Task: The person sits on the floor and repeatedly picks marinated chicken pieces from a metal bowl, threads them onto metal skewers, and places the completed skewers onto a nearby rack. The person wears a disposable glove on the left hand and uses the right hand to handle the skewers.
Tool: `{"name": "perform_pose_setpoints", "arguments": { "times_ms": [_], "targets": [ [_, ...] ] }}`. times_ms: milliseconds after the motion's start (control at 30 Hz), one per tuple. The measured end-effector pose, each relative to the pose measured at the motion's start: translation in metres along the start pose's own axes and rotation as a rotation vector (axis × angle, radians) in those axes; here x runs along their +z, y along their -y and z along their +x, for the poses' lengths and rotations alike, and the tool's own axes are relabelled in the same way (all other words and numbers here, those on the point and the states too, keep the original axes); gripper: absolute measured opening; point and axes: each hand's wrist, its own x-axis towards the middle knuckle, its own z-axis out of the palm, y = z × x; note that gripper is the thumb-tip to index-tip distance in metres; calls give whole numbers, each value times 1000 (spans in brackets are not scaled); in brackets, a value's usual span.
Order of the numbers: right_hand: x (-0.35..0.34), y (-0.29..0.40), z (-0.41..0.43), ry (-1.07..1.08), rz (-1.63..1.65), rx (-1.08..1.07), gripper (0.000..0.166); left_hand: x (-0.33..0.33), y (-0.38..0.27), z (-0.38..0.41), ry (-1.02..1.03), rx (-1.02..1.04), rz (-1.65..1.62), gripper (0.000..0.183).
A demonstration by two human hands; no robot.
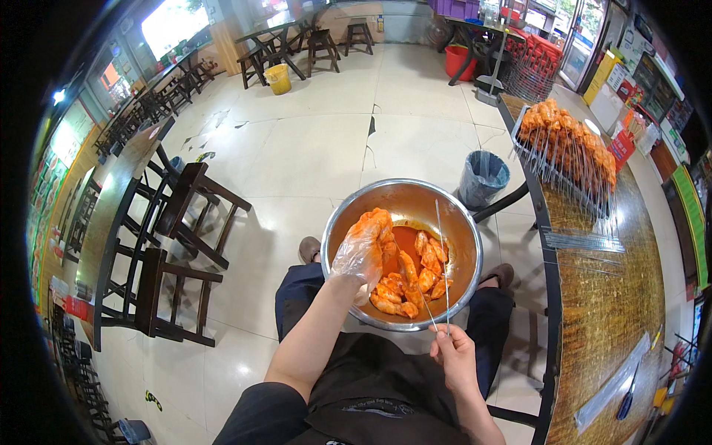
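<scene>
A steel mixing bowl (473, 222) rests between my knees, with red-orange marinade and several coated chicken wing pieces (429, 258) inside. My left hand (364, 250), in a clear plastic glove smeared with marinade, reaches into it. Its fingers curl around the upper end of a chicken wing (409, 272); the fingertips are partly hidden. Bare, my right hand (456, 353) pinches two thin metal skewers at the bowl's near rim. One skewer (427, 307) runs up to that wing. The other, a bare skewer (443, 250), slants across the bowl towards its far side.
On the wooden table (589, 300) at right, a metal tray (567, 186) holds piled skewered meat. Loose skewers (584, 241), a plastic sleeve (612, 384) and a screwdriver (626, 401) lie nearer. A lined bin (484, 175) stands beyond the bowl; wooden stools (181, 203) stand left.
</scene>
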Motion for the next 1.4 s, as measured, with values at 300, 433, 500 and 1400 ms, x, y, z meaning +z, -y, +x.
{"name": "perform_pose_setpoints", "arguments": {
  "times_ms": [300, 433, 500, 1400],
  "targets": [
    [13, -13, -2, -42, 77, -6, 15, 2, 7, -4, -43, 1, 80, 27],
    [10, -12, 2, -18, 46, -26, 16, 1, -1, -7, 66, -80, 126, 41],
    [8, -10, 2, 0, 24, -27, 16, 6, -9, -12, 41, -105, 165, 41],
    [7, -3, -4, 9, 30, -36, 17, 10, -14, -17, 119, -132, 142, 39]
  ]
}}
